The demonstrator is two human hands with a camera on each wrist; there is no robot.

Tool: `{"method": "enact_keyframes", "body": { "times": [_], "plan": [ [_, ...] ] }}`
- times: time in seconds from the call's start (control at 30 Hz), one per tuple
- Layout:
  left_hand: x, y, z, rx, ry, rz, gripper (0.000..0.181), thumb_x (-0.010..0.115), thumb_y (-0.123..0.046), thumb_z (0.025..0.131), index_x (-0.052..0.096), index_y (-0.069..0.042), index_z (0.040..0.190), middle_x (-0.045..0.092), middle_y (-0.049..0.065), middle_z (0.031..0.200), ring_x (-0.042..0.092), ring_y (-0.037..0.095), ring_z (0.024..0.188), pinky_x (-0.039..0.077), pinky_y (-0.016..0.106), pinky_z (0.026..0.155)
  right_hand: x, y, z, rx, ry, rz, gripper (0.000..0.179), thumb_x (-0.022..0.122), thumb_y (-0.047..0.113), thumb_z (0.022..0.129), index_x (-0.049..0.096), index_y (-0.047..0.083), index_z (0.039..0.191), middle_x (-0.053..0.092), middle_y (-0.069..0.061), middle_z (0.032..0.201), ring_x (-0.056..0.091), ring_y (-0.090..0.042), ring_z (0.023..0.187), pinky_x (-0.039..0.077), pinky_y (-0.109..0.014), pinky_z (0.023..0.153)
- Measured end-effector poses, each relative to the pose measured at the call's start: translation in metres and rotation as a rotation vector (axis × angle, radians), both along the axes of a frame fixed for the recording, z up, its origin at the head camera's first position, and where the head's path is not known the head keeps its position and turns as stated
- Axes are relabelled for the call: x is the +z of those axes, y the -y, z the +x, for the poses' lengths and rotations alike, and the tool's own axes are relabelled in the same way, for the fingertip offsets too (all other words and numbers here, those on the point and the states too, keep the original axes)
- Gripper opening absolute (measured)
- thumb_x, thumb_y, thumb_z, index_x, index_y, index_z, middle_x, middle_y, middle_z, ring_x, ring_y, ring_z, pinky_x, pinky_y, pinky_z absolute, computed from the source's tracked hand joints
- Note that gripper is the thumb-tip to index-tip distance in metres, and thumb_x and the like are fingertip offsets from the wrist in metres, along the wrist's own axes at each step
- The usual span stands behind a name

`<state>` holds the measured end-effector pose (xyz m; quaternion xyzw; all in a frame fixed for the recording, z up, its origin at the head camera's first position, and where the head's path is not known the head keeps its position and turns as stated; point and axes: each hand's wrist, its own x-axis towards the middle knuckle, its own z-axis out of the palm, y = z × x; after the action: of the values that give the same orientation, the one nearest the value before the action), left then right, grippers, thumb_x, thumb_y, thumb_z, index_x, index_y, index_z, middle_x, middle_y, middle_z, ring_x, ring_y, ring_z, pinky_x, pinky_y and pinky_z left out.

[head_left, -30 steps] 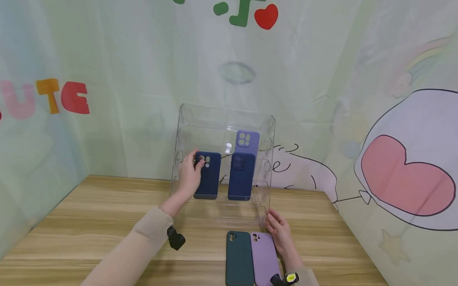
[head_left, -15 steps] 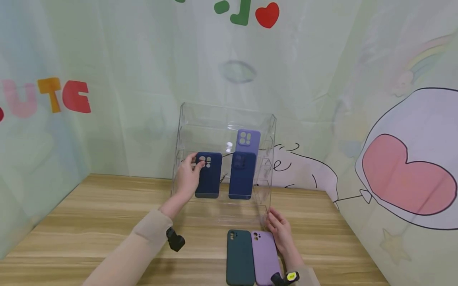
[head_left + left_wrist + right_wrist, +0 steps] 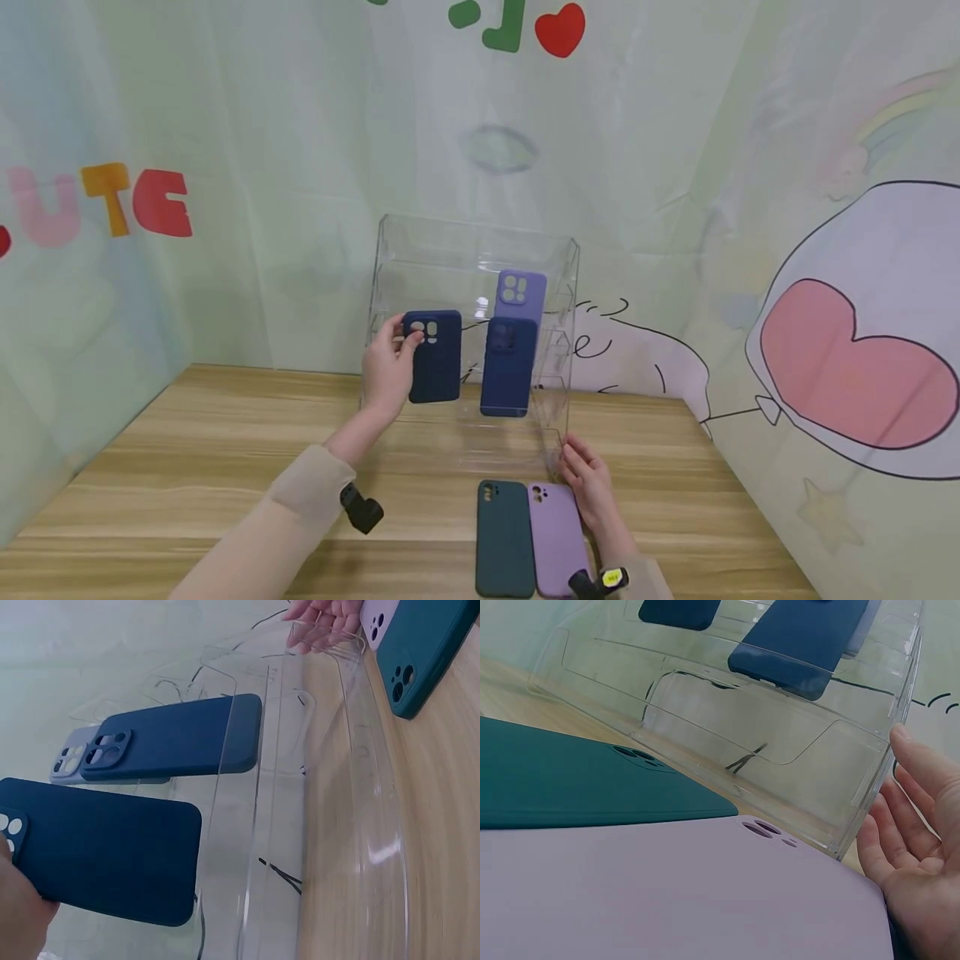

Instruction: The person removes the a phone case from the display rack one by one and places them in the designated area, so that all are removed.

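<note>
Free room: left half of the clear rack's [image 3: 427,258] upper tiers, reachable from above; surface [image 3: 150,483] left of the left sleeve [image 3: 277,517]. Narrow gap between the held navy case [image 3: 438,367] and the standing navy case [image 3: 508,375]. Obstacles: purple case [image 3: 522,293] behind the latter; transparent front lips [image 3: 810,772], low; green case [image 3: 505,542], lilac case [image 3: 557,529] and right hand [image 3: 590,483] crowding the rack's front right.

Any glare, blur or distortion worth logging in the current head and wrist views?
Head view: soft, fairly even light, with small bright glints on the clear rack. Left wrist view: a pale glare streak on the rack's lower part; the left hand, cut off by the frame edge, looks soft. Right wrist view: the lilac phone case looms large, its camera cutouts flattened by the slanted angle.
</note>
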<state>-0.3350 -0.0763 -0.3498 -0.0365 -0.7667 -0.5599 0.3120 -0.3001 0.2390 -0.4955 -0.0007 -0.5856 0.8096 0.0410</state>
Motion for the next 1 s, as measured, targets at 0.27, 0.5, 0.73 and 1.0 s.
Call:
{"method": "enact_keyframes", "body": {
  "times": [0.27, 0.5, 0.73, 1.0],
  "plan": [
    [0.004, 0.000, 0.019, -0.045, -0.018, 0.045, 0.038, 0.061, -0.014, 0.096, 0.055, 0.005, 0.128, 0.067, 0.024, 0.112, 0.070, 0.037, 0.095, 0.057, 0.047, 0.086, 0.000, 0.000, -0.001, -0.021, 0.047, 0.018, 0.035, 0.055, 0.008, 0.099, 0.054, 0.001, 0.133, 0.065, 0.014, 0.103, 0.063, 0.001, 0.098, 0.053, -0.017, 0.087],
    [-0.004, 0.001, 0.028, -0.083, 0.038, 0.058, 0.036, 0.063, -0.009, 0.095, 0.057, 0.009, 0.125, 0.066, 0.028, 0.115, 0.068, 0.040, 0.102, 0.055, 0.049, 0.090, 0.001, 0.000, -0.003, -0.027, 0.048, 0.013, 0.030, 0.055, 0.009, 0.099, 0.057, 0.005, 0.129, 0.065, 0.013, 0.102, 0.062, -0.001, 0.095, 0.053, -0.017, 0.085],
    [-0.016, 0.001, 0.036, -0.115, 0.208, -0.046, 0.037, 0.063, -0.016, 0.096, 0.060, 0.008, 0.124, 0.068, 0.026, 0.114, 0.066, 0.036, 0.108, 0.056, 0.045, 0.090, 0.003, 0.000, -0.003, -0.030, 0.059, 0.031, 0.040, 0.055, 0.009, 0.099, 0.048, -0.003, 0.137, 0.065, 0.013, 0.102, 0.062, -0.002, 0.095, 0.053, -0.017, 0.085],
    [-0.028, -0.002, 0.046, -0.162, 0.356, -0.089, 0.030, 0.063, -0.015, 0.095, 0.065, 0.009, 0.115, 0.071, 0.024, 0.105, 0.071, 0.031, 0.091, 0.059, 0.031, 0.068, 0.003, 0.001, 0.000, -0.024, 0.060, 0.015, 0.035, 0.056, 0.010, 0.099, 0.053, 0.002, 0.134, 0.066, 0.012, 0.102, 0.062, -0.002, 0.095, 0.053, -0.017, 0.086]
  ]
}}
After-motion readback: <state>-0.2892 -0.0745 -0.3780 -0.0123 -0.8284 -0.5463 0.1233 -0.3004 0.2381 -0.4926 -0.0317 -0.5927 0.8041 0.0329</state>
